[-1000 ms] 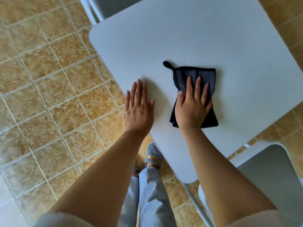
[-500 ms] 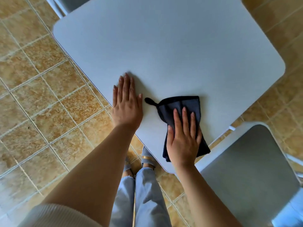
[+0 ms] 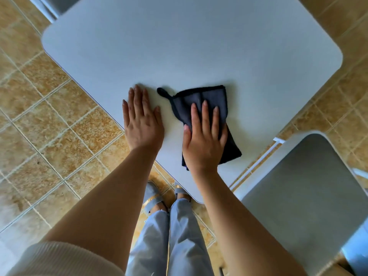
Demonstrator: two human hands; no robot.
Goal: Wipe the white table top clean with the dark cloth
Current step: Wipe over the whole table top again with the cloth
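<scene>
The white table top fills the upper middle of the head view, one rounded corner pointing toward me. A folded dark cloth with a small hanging loop lies near that corner. My right hand presses flat on the cloth's near half, fingers spread forward over it. To the left, my left hand rests palm down on the bare table by the left edge, holding nothing. A narrow strip of table separates the two hands.
A grey chair seat with a white frame stands at the right, close to the table corner. Another chair shows at the top left. Tan floor tiles surround the table. My legs and shoes stand below the corner.
The right hand and cloth slid from the table's middle back toward the near corner, then edged slightly away from the edge. The left hand stays flat on the table. The view shifted.
</scene>
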